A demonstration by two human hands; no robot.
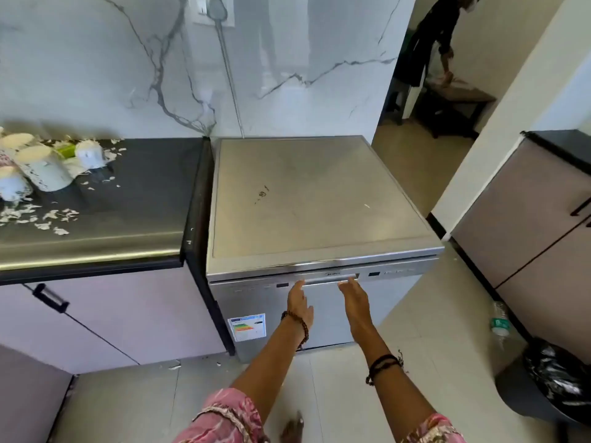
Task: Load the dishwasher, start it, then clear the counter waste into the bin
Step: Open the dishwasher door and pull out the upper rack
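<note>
A stainless steel dishwasher (319, 199) stands beside the dark counter (134, 193), its door closed. My left hand (299, 300) and my right hand (353, 297) both reach to the recessed door handle (326, 278), fingertips at its lower edge; whether the fingers hook inside is hidden. On the counter's far left lie several white cups (41, 167), tipped over, among scattered white scraps of waste (48, 215). A black-lined bin (556, 382) stands on the floor at the right.
A plastic bottle (500, 321) lies on the floor by the right-hand cabinet (524, 225). Another person (428, 43) bends over a bench in the room beyond the doorway. Small scraps (174, 366) lie on the tiled floor under the left cabinet.
</note>
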